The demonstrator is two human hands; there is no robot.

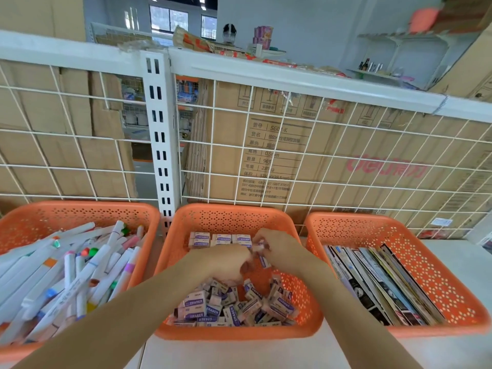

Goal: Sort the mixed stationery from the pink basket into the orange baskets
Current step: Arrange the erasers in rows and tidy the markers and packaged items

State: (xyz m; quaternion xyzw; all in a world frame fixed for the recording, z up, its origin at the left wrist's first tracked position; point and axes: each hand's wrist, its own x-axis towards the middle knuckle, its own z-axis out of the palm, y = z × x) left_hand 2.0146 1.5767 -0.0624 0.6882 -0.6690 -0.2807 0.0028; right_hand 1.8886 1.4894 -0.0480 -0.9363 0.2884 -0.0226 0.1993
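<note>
fingers of right hand tight around an eraser; those of left hand curled, hold unclear

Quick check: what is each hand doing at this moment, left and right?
Left hand: fingers curled, blurred; grip cannot be told.
Right hand: pinches an eraser in the middle orange basket.

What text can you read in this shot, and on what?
"ERASER": erasers in the middle orange basket.
"deli", red: big carton.
"SG07-K", "0.5mm", "96": same carton's printed table.
Booklets, markers: too blurred to read.
</note>
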